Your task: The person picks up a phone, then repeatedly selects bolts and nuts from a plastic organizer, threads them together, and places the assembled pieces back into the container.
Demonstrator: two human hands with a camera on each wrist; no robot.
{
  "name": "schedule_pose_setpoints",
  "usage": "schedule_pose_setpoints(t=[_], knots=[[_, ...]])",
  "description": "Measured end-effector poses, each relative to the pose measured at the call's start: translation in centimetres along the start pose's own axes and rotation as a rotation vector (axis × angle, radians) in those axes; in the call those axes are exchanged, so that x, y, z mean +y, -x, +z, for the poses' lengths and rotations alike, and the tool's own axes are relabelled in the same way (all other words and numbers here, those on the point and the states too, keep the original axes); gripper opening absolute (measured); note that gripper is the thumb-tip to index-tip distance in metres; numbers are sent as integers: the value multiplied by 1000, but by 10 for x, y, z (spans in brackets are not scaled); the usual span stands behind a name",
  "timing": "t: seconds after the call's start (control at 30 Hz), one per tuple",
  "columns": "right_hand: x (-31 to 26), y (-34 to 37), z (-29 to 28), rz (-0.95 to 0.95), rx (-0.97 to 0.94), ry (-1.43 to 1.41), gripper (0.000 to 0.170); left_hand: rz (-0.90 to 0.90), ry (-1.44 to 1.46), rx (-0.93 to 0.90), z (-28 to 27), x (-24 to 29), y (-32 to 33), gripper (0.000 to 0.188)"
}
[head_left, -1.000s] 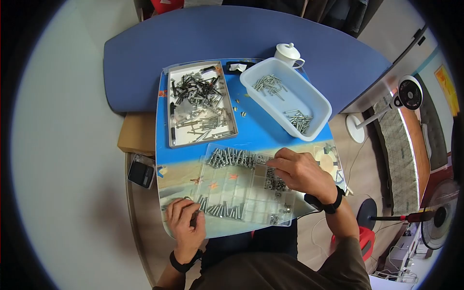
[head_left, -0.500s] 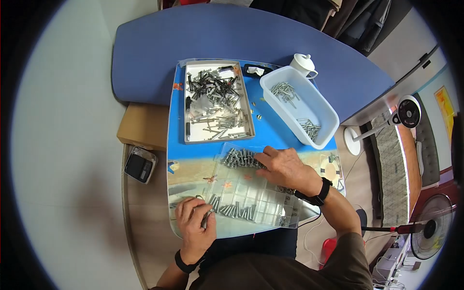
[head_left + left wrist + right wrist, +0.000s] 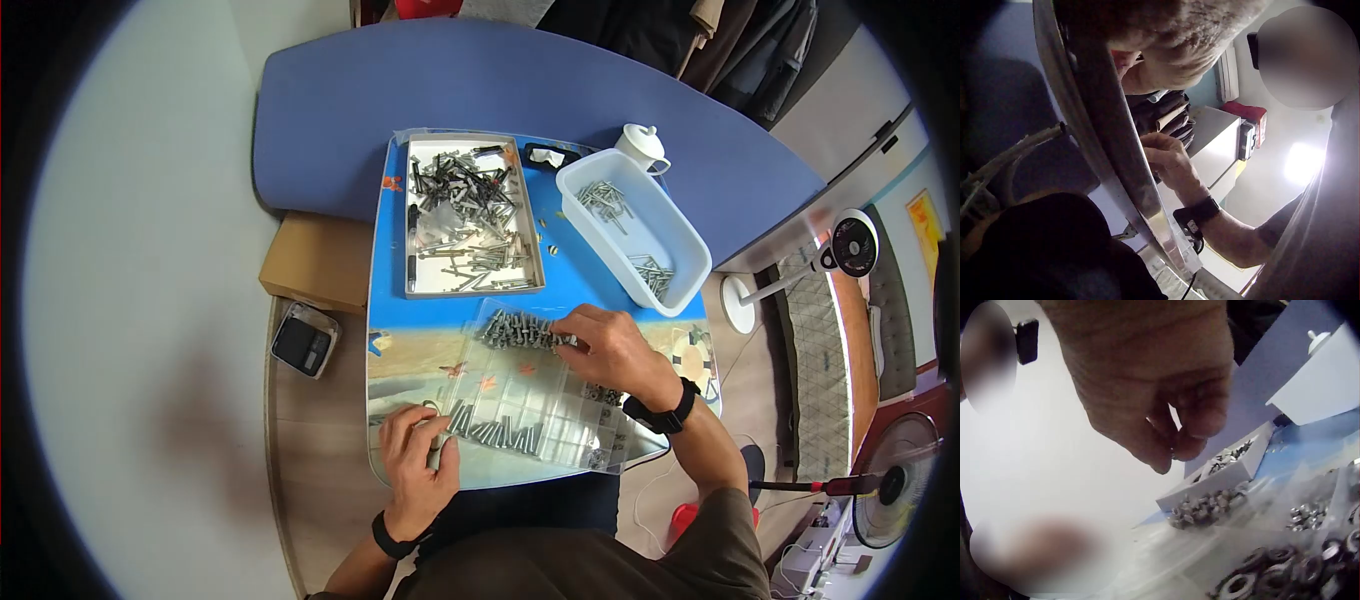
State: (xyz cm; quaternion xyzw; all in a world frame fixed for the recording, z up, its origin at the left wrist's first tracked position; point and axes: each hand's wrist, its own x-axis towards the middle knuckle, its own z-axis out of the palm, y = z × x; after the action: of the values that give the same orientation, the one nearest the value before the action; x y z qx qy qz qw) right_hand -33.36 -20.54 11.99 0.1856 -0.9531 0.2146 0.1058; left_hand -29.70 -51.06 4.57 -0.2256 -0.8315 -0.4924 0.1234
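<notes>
A clear compartment box [image 3: 515,390] lies on the small table in the head view. Short bolts [image 3: 510,330] fill its far compartment; longer screws [image 3: 505,434] lie along its near side. Over the right end of the bolts, my right hand [image 3: 615,352] has thumb and fingers brought together. Its right wrist view shows a tiny metal piece [image 3: 1173,452] glinting at the pinched fingertips, too small to identify. Washers [image 3: 1272,572] and nuts [image 3: 1307,515] sit in nearby compartments. My left hand [image 3: 420,462] rests loosely curled at the box's near left corner.
Beyond the box, a shallow white tray [image 3: 409,190] holds mixed black and silver screws. To its right stands a pale plastic tub [image 3: 640,225] with two piles of screws. A lidded white cup [image 3: 640,148] and a small black case [image 3: 550,157] are behind.
The head view has shifted, so the table appears further right. My right hand has moved from the small compartments leftward to the bolts. My left hand stays at the box corner.
</notes>
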Motion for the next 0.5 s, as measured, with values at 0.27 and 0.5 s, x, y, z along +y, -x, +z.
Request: schedule_pose_setpoints(t=[0.27,0.5], knots=[[-75,41,-23,59,151,-313,31,-32,352,74,-6,53,-1,23],[-113,101,-10,-59,391,-110,41,-586,1132,-367,29,114,7,27]])
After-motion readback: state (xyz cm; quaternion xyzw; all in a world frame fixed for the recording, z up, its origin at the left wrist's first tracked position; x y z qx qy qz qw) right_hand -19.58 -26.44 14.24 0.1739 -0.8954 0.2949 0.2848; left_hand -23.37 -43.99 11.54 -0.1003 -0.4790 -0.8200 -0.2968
